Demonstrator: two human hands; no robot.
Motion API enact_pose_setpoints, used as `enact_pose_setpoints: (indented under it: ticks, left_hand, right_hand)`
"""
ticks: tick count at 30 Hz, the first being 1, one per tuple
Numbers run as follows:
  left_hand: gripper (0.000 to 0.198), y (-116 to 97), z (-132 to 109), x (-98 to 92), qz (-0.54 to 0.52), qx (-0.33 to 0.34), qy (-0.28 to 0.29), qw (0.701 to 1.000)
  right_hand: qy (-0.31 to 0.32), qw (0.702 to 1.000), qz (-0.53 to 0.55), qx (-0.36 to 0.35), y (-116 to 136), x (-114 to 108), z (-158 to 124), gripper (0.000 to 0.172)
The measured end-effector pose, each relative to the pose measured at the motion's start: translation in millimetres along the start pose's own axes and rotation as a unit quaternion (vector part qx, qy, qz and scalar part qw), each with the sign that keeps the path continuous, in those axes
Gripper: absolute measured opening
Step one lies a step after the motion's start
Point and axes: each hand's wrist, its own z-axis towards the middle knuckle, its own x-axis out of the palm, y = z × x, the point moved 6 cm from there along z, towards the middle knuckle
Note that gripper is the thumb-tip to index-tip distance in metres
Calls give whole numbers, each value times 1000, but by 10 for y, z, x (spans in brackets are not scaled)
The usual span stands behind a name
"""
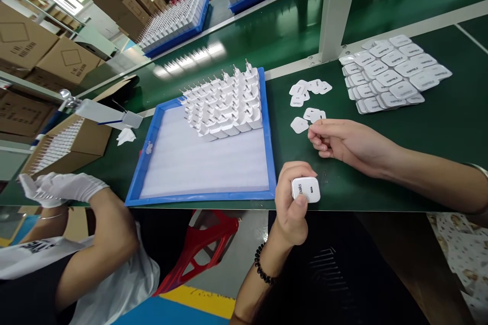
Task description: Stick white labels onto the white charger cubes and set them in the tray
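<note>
A white wall charger (311, 191) with dark lettering and a small port slot is wrapped in the fingers of my left hand (290, 208), just over the table's front edge. The thumb presses on the charger's face. To its upper right, my right hand (351, 144) has thumb and forefinger pinched together, and anything between them is hidden. Its fingertips are beside a loose white label (299, 125) on the green table. Farther back lies a small group of printed white labels (298, 92). A blue-rimmed tray (272, 162) to the left carries many upright plug chargers (224, 104).
Overlapping white labels (392, 73) are piled at the right. On the left, a co-worker's gloved hands (68, 185) are by a cardboard box (86, 144) of chargers. A white metal post (335, 10) stands behind the table, and a red stool (209, 244) is below.
</note>
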Motion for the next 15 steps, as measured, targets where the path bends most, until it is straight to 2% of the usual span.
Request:
enact_pose_setpoints:
  ticks: [5, 11, 15]
  left_hand:
    - [36, -39, 30, -7, -7, -13, -7, 1000]
    - [36, -120, 96, 7, -34, 26, 10, 999]
    - [32, -110, 110, 24, -47, 18, 22, 999]
  right_hand:
    - [3, 1000, 3, 4, -15, 0, 11, 26]
    - [-5, 1000, -6, -7, -4, 3, 17, 25]
    - [-22, 999, -28, -24, 30, 11, 15, 23]
